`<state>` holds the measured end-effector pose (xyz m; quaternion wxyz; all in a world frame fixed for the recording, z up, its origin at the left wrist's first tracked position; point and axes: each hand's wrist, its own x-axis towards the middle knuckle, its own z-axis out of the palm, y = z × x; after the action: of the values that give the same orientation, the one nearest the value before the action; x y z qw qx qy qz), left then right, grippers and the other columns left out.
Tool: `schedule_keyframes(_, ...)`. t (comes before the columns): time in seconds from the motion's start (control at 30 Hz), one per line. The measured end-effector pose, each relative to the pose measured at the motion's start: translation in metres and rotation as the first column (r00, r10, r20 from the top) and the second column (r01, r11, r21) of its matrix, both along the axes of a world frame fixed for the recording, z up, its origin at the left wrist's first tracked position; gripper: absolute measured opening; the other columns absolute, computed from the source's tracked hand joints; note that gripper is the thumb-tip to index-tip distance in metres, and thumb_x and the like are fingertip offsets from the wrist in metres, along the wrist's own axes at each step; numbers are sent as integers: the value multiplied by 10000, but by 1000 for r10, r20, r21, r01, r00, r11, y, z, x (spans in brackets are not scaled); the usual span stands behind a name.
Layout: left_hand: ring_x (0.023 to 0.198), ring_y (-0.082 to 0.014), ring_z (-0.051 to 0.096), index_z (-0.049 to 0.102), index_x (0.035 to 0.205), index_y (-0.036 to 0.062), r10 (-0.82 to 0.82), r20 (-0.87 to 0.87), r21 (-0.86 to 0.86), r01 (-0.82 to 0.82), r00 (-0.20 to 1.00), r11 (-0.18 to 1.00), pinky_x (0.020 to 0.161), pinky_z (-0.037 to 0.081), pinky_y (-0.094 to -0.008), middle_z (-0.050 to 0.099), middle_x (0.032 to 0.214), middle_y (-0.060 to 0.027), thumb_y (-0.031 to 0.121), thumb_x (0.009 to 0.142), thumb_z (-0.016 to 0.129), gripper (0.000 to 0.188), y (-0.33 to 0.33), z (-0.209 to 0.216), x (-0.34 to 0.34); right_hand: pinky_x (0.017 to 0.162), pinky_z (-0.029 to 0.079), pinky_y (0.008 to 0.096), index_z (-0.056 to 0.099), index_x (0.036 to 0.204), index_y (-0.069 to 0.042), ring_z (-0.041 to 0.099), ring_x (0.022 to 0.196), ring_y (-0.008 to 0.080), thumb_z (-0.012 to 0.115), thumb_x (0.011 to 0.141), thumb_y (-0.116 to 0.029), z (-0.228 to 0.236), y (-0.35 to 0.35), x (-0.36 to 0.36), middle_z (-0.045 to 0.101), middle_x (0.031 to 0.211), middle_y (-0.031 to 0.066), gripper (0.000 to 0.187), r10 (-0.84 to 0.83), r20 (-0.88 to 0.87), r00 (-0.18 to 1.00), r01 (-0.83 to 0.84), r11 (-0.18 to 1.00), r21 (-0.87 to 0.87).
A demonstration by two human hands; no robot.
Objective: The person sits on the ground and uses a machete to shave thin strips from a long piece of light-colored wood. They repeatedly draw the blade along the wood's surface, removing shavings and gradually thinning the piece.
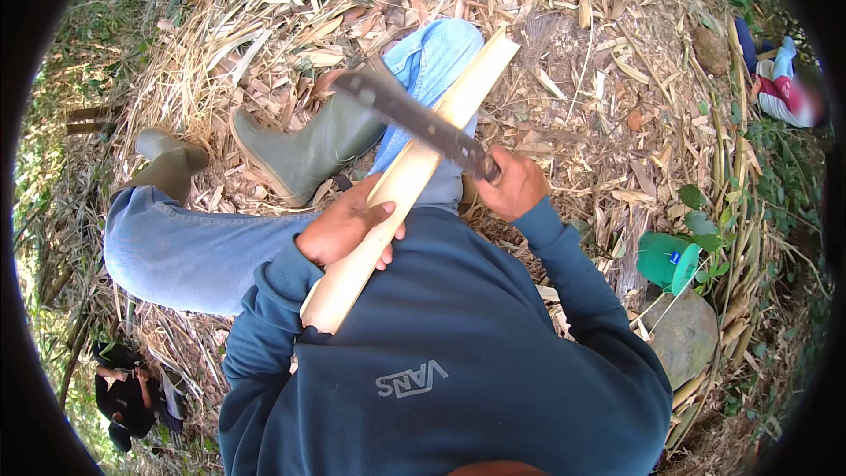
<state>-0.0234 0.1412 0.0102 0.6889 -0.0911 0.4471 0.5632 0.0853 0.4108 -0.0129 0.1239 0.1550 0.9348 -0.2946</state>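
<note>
A long pale split length of bamboo [401, 187] lies slantwise across my lap, its near end against my dark sweatshirt and its far end past my bent knee. My left hand [346, 227] is wrapped round its nearer half, the thumb on top. In my right hand [511, 183] is the handle of a machete [421, 123]. Its dark, worn blade points far left and crosses above the bamboo, slightly blurred. Whether the edge touches the bamboo I cannot tell.
Dry shavings and split pieces [551, 84] litter the ground. My legs wear jeans and green rubber boots [300, 150]. At the right, a green plastic container [663, 260] sits by a grey rock [683, 335]. One person [780, 92] is at far right, another [125, 397] at lower left.
</note>
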Motion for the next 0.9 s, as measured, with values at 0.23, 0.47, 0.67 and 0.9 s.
schedule_keyframes(0.23,571,-179,608,252,1496,122,-33,-56,10,34,998,999,501,541,-328,597,840,-96,154,1027,504,533,-4,2,2,598,507,459,631,868,-27,645,619,412,696,773,-240,-20,23,0,613,624,194,242,-148,-43,988,150,987,57)
schedule_keyframes(0.47,574,-177,608,254,1486,105,-64,-89,65,70,994,995,521,547,-334,596,828,-101,123,1033,479,506,-18,9,6,577,520,463,616,813,-64,659,560,327,676,792,-243,-8,43,-4,652,656,142,190,-147,-33,989,150,979,138)
schedule_keyframes(0.67,555,-175,601,254,1508,107,-23,-123,80,33,992,996,512,533,-316,592,813,-99,160,1012,549,579,-21,16,4,481,462,386,626,799,-26,555,459,206,657,798,-201,2,49,-9,589,571,104,177,-46,-118,992,68,979,193)
schedule_keyframes(0.9,563,-178,604,262,1493,98,-16,-144,59,24,989,998,519,530,-323,594,820,-94,146,1017,541,554,-26,19,10,512,481,402,616,770,-47,570,470,215,674,808,-223,10,50,-14,564,550,106,189,-3,-176,984,43,975,220)
